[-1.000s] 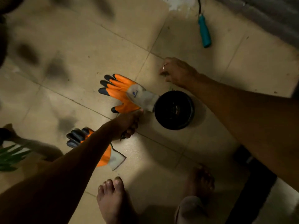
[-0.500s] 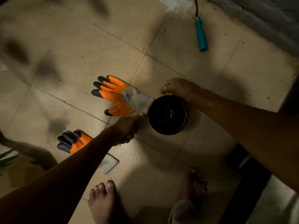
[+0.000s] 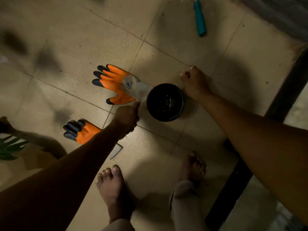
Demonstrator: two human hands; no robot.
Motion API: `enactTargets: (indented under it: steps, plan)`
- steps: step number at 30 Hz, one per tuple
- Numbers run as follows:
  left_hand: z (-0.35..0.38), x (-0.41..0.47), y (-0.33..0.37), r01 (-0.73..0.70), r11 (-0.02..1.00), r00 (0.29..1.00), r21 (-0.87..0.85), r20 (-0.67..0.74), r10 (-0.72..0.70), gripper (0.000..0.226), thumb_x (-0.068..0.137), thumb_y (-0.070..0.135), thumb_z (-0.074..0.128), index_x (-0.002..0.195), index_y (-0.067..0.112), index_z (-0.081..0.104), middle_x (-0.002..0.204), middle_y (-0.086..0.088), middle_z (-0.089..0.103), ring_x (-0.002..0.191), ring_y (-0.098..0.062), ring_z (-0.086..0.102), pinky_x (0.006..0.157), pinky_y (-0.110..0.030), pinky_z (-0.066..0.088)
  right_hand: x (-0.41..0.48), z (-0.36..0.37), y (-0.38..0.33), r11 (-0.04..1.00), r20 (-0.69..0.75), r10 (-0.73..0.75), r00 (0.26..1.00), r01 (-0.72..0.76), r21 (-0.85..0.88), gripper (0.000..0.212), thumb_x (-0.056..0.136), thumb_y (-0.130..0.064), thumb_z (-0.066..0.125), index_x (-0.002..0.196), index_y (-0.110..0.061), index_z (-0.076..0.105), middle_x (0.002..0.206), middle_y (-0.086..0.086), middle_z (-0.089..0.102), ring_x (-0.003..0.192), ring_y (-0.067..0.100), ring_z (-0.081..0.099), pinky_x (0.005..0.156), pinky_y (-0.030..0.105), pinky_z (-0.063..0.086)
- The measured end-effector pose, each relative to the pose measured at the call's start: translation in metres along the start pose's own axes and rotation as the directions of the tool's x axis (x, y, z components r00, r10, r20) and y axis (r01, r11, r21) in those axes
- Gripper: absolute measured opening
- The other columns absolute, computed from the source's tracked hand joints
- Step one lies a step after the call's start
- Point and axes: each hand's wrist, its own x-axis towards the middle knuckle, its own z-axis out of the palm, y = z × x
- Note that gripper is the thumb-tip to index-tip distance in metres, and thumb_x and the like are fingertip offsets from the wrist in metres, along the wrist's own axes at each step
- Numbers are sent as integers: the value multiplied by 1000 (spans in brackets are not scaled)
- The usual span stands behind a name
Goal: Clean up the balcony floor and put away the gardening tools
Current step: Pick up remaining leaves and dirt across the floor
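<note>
Beige floor tiles (image 3: 70, 52) fill the dim view, crossed by thin grout lines and marked with dark smudges and small specks of dirt. A black round pot (image 3: 165, 102) sits upright on the tiles near the middle, its open mouth facing the camera. An orange work glove (image 3: 116, 84) with black fingertips lies flat to the left of the pot, fingers spread away from it, its pale cuff touching or overlapping the pot's rim. A second orange glove (image 3: 81, 130) lies nearer the person, partly hidden under the left forearm, with only a corner of its white cuff showing past the arm. A teal-handled tool (image 3: 199, 19) lies on the tiles at the top, well apart from the pot, its working end cut off by the frame.

The left hand (image 3: 128, 115) reaches down beside the pot, one finger stretched out to the edge of the first glove's cuff; the other fingers are curled under, and whether they hold anything cannot be told. The right hand (image 3: 194, 82) is just beyond the pot's right rim, its fingers closed into a loose fist; a ring shows on one finger. Two bare feet stand on the tiles below. Green leaves (image 3: 10, 147) show at the left edge.
</note>
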Motion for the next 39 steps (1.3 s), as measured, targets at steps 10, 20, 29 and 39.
enactTargets:
  steps: [10, 20, 29, 39]
  plan:
    - [36, -77, 61, -92, 977, 981, -193, 148, 122, 51, 103, 59, 43, 69, 23, 52, 53, 3, 45, 43, -13, 36, 40, -20, 25, -150, -52, -79, 817, 78, 8, 997, -52, 575, 10, 97, -16, 62, 88, -20, 66, 78, -13, 65, 72, -8, 60, 69, 13, 47]
    - [84, -119, 48, 29, 990, 944, -135, 330, 17, 50, 103, 57, 44, 85, 15, 64, 57, -1, 51, 46, -14, 40, 42, -21, 27, -209, -64, -62, 947, -26, -55, 998, 61, 315, 12, 97, -15, 61, 90, -15, 71, 81, -2, 70, 74, 11, 66, 62, 21, 51]
    - [85, -154, 28, -28, 999, 963, -42, 268, 38, 51, 104, 56, 45, 74, 17, 56, 52, -3, 43, 40, -17, 34, 45, -24, 24, -261, -70, -50, 972, -148, -189, 971, 206, 114, 28, 88, -15, 56, 105, -9, 78, 115, 9, 72, 104, 31, 58, 83, 41, 50]
    - [39, -279, 63, -21, 1000, 969, -11, 247, 24, 55, 100, 59, 52, 63, 19, 44, 52, -1, 37, 41, -15, 27, 46, -23, 20, -290, -205, -117, 780, 29, 269, 963, -236, 579, 30, 91, -10, 56, 73, -28, 72, 95, -13, 71, 92, -5, 62, 82, 15, 49]
